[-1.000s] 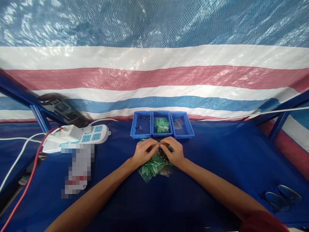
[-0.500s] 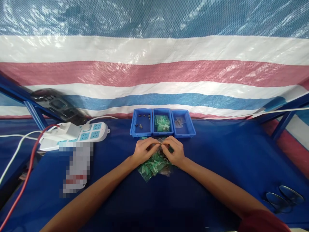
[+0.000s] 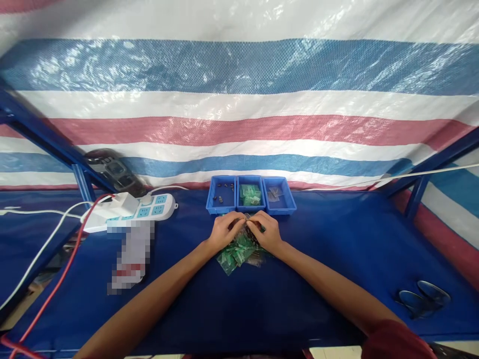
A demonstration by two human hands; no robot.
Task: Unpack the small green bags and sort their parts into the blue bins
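My left hand (image 3: 226, 231) and my right hand (image 3: 266, 232) meet fingertip to fingertip over a heap of small clear bags. Both are closed in a pinch, and what sits between the fingertips is too small to make out. Beneath them lie green-tinted plastic bags (image 3: 236, 253) with pale strips inside, and a clear bag (image 3: 256, 259) at the heap's lower right. Just beyond the hands stand three blue trays: the left tray (image 3: 210, 203) has several small dark metal pieces, the middle tray (image 3: 239, 205) green bags, and the right tray (image 3: 286, 203) small clear bags.
On the left is a white power strip (image 3: 168, 205) with plugs, a red cable (image 3: 71, 269) and a blurred packet (image 3: 136, 254). A black device (image 3: 114, 169) leans behind it. Glasses (image 3: 422, 298) lie at the right. A striped sheet (image 3: 243, 129) hangs behind the blue table (image 3: 337, 239).
The camera view has shifted, so the table's front edge now shows. Both hands keep their pinch above the bags, with their fingertips still together.
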